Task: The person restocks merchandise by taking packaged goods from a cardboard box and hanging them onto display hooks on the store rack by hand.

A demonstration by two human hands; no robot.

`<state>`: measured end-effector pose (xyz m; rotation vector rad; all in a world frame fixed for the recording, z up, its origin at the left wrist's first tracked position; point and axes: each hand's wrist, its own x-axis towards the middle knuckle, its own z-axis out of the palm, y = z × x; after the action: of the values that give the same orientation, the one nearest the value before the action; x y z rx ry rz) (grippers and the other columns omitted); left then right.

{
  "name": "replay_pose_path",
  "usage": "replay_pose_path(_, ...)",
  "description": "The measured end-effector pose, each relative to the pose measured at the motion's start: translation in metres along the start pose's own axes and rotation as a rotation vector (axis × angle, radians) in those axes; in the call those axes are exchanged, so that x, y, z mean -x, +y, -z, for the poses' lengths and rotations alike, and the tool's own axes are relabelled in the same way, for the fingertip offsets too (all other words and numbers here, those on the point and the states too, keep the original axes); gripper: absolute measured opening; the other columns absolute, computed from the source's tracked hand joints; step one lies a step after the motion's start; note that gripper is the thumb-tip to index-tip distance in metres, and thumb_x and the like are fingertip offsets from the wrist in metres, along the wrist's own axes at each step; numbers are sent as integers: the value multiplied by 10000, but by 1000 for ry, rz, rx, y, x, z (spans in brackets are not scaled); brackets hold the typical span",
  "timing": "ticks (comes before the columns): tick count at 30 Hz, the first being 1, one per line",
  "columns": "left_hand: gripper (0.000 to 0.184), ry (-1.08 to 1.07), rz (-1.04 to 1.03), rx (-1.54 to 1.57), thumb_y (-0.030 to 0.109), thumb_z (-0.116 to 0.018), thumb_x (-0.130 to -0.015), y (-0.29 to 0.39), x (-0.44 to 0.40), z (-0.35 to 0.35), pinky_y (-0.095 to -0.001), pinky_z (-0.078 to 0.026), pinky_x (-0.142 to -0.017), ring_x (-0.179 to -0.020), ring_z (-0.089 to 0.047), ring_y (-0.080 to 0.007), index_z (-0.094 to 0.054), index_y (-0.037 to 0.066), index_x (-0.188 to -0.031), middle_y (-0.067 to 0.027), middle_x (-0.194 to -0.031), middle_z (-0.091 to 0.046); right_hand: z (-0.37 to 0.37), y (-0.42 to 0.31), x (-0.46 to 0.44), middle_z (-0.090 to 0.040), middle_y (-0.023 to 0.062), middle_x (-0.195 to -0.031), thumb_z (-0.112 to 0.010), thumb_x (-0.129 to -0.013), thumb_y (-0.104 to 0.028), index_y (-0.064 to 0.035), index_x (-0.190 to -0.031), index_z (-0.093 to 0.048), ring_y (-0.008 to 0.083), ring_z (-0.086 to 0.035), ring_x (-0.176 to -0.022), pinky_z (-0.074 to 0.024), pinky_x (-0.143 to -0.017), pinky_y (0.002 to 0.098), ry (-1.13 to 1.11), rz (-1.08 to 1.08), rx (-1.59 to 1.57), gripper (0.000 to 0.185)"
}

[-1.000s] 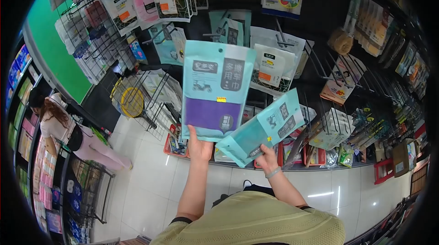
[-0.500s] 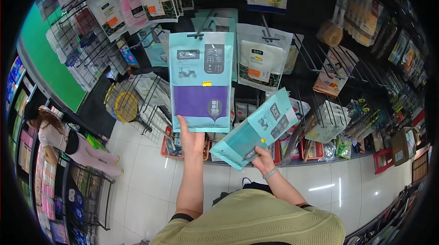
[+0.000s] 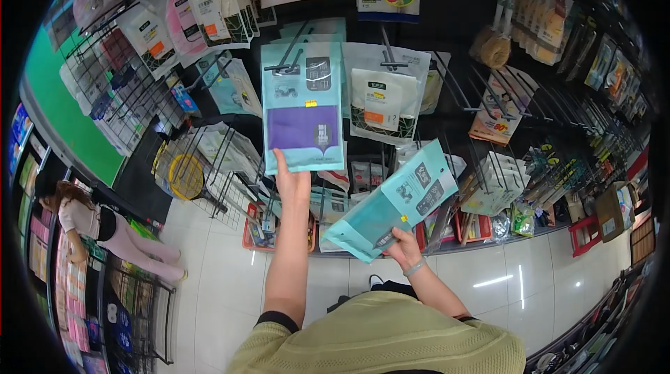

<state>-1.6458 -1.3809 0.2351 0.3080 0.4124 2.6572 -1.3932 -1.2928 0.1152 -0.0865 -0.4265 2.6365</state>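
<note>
- Packet with purple window [image 3: 303,126] is standing upright, just left of the white packet [image 3: 384,101]; hook bar [image 3: 282,67] is crossing in front of its top. Can't tell if the hook is bearing weight.
- Left hand [image 3: 293,182] is pinching its bottom edge, below-left of the white packet: thumb in front, fingers apparently behind.
- Right hand [image 3: 404,245] is gripping the tilted teal packet [image 3: 392,199] by its lower edge, below the white packet.
- Both are looking light, soft-filled, hardly fragile; film is probably feeling slick.
- Bottom pinch is likely letting the top flop. Holding mid-side, fingers backing the panel, is seeming steadier.
</note>
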Motion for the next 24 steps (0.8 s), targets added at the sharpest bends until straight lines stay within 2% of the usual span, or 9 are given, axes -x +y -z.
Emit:
replay_pose_path(7, 454, 15, -22, -30, 288, -481, -904, -25, -58, -12, -425, -325, -1009, -1179, -409, -245, -360, 50, -1272, -74, -1286, -421, 15, -12, 4, -483, 111, -1223, -612, -761, 19, -37, -1241, -402, 293, -440, -1158, -317, -1004, 484, 43, 83, 9, 527)
replay_pose_path(13, 503, -42, 27, 20, 309, -497, -893, -43, -82, 17, -434, -303, -1025, -1217, -365, -259, -332, 46, -1289, -97, -1311, -388, 19, -19, 5, -482, 106, -1218, -612, -755, 28, -44, -1244, -399, 283, -441, -1156, -333, -997, 467, 34, 142, 55, 538)
replay_pose_path(16, 539, 43, 99, -35, 333, -505, -886, -46, -75, 35, -442, -287, -1034, -1237, -335, -289, -316, 33, -1292, -143, -1317, -369, 10, -21, 7, -484, 100, -1209, -617, -746, 33, -47, -1249, -391, 272, -442, -1153, -352, -983, 445, 30, 99, 116, 557)
replay_pose_path(19, 613, 211, 156, -217, 402, -485, -880, -40, -47, 57, -446, -265, -1042, -1248, -317, -316, -266, 39, -1323, -185, -1316, -355, 9, -24, 3, -485, 92, -1203, -627, -736, 35, -47, -1253, -384, 254, -447, -1146, -365, -970, 419, 43, 96, 274, 577)
replay_pose_path(22, 739, -128, 187, -79, 518, -490, -831, -24, 23, 52, -438, -254, -1046, -1256, -307, -328, -225, 55, -1344, -197, -1313, -355, -5, -28, -5, -486, 87, -1199, -630, -730, 41, -38, -1249, -389, 235, -451, -1136, -375, -957, 386, 59, 139, 373, 578)
replay_pose_path(24, 849, -418, 266, -5, 606, -521, -754, -18, 68, 70, -431, -264, -1039, -1244, -328, -330, -228, 76, -1348, -189, -1308, -364, -16, -29, -12, -492, 84, -1191, -628, -725, 53, -30, -1241, -398, 227, -460, -1124, -380, -948, 366, 41, 120, 398, 571)
